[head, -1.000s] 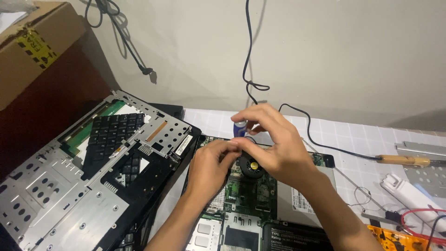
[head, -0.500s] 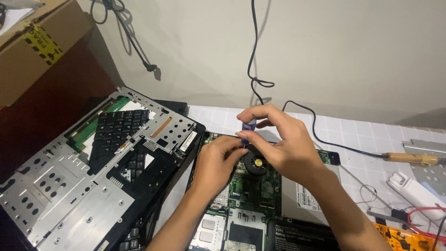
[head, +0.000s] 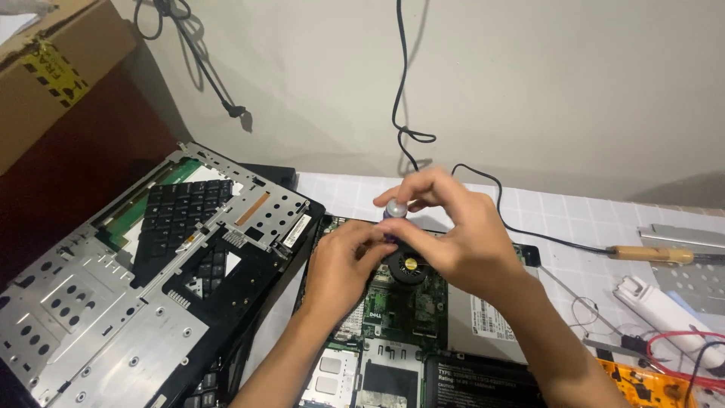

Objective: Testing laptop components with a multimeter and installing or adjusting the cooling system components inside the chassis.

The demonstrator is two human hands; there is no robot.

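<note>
The right hand (head: 461,234) pinches the grey cap of a small screwdriver (head: 394,211) and holds it upright over the green motherboard (head: 400,310), beside the fan (head: 408,268). The left hand (head: 343,264) grips its shaft low down, probably to steady the tip.

Tabletop (head: 340,189): white, marked with a pale grid, set against a plain wall.
Middle: opened laptop base (head: 400,325) lying flat, green circuit board and round fan exposed.
Left: removed laptop top cover (head: 151,279), keyboard underside up, leaning tilted at the tabletop's left edge.
Right, far: wooden-handled tool (head: 651,254) beside a flat metal plate (head: 687,264).
Right, near: white oblong device (head: 664,317), red wires (head: 680,351), orange tool case (head: 649,385).
Back: black cable (head: 491,196) trailing across the surface.
</note>
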